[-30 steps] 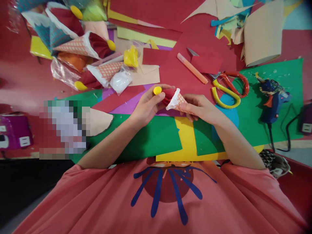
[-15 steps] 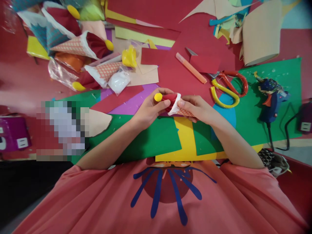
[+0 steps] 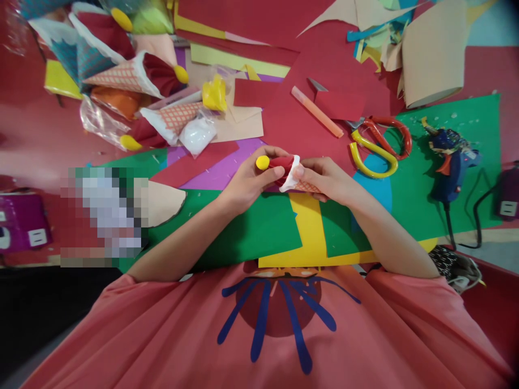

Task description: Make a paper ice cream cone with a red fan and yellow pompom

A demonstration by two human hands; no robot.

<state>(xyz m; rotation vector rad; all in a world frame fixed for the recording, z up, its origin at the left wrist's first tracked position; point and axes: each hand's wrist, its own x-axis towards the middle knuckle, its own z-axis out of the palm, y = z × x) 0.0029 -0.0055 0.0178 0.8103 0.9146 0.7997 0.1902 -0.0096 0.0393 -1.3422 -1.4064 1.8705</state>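
A small paper ice-cream cone (image 3: 292, 174) with a checked orange cone, a white rim, a dark red scoop and a yellow ball on top is held between both hands above the coloured sheets. My left hand (image 3: 247, 182) is closed around the red scoop end, thumb near the yellow ball. My right hand (image 3: 326, 181) is closed on the cone end, thumb pressing the white rim. Both hands meet at the middle of the table.
Finished paper cones (image 3: 133, 75) and plastic bags lie at the far left. Red and yellow scissors (image 3: 381, 148) and an orange cutter (image 3: 318, 112) lie to the right, with a blue glue gun (image 3: 448, 162) on green paper (image 3: 466, 210). A purple box (image 3: 22, 221) sits at left.
Both hands closed in on the cone; my right thumb moved up onto the white rim. The cone has turned slightly and sits a little lower.
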